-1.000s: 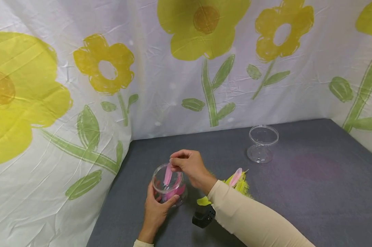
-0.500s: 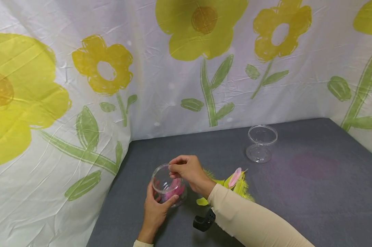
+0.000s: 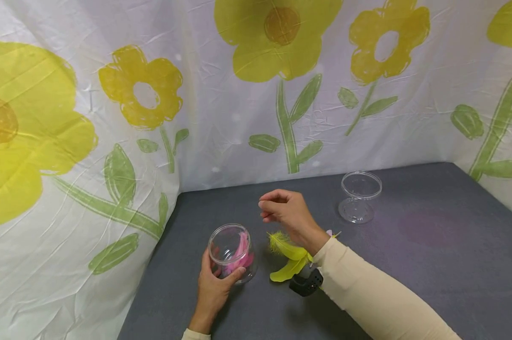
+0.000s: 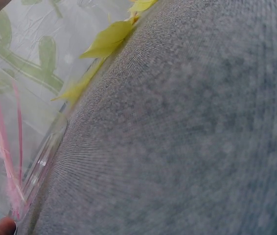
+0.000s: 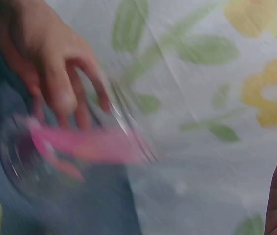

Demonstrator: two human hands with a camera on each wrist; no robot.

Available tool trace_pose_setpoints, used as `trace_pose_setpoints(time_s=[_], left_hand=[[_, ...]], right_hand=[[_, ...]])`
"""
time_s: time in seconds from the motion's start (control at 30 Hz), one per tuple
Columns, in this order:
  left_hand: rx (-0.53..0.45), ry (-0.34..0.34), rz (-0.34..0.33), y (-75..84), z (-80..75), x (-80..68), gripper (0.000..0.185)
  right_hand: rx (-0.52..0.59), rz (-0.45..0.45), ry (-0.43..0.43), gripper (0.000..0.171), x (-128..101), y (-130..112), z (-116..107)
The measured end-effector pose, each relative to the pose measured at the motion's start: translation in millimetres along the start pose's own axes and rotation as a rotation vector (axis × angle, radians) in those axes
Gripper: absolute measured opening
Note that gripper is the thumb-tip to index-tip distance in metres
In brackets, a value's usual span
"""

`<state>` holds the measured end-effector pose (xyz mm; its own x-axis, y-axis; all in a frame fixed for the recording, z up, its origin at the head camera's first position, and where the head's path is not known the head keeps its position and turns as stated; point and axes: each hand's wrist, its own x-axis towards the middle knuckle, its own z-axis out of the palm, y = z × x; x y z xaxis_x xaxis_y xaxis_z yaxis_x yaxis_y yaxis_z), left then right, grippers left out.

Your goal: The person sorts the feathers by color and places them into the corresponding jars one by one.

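1. Two hands in beige sleeves (image 3: 371, 283), doing different jobs. Left hand (image 3: 215, 287) comes up from the near edge and grips a clear jar (image 3: 228, 263), thumb across the near side, fingers wrapped round the left side. You can see them right through the plastic.
2. Right hand (image 3: 292, 212) hovers right of the jar and a bit farther off, wrist bent, fingers loosely curled with thumb and index tip close together. Nothing visible in its fingers, so basically empty.
3. Jar's on the left half of the table (image 3: 188, 217): round mouth, glossy double rim, thin see-through wall. Pink feathers (image 3: 241, 248) inside, long and slim, one reaching up toward the rim.
4. Yellow feathers (image 3: 292, 270) lie right of the jar, partly under the right forearm. Smooth curved blades, one with a fluffy end.
5. Black gadget (image 3: 307, 282) hangs at the right wrist, holes in its side.
6. Far right: clear cup (image 3: 361, 196), wide round rim, round foot.
7. Table cover is matte dark grey; behind it, a wrinkled white cloth (image 3: 213, 141) with painted-looking yellow flowers.
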<state>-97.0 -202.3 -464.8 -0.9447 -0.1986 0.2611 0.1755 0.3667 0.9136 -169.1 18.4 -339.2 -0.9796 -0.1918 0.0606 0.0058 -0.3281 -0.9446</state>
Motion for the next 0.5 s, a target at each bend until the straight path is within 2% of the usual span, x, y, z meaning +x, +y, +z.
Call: trace_pose_setpoints(time_s=[0.13,0.27,0.4,0.5], left_hand=[[-0.008,-0.001,-0.002,0.4,-1.3,0.4,0.100],[-0.001,-0.007,-0.011,1.0,-2.4,0.2,0.102],[0.009,-0.010,-0.023,1.7,-1.8,0.0,0.103],[0.014,-0.008,-0.026,1.9,-0.8,0.0,0.104]], right_hand=[[0.014,-0.048,0.047,0.019,3.6,-19.3,-29.7],[0.025,-0.087,0.085,0.014,6.3,-31.5,-58.1],[0.033,-0.108,0.122,0.009,6.9,-34.1,-86.7],[0.012,-0.091,0.161,0.010,5.5,-30.5,-108.0]])
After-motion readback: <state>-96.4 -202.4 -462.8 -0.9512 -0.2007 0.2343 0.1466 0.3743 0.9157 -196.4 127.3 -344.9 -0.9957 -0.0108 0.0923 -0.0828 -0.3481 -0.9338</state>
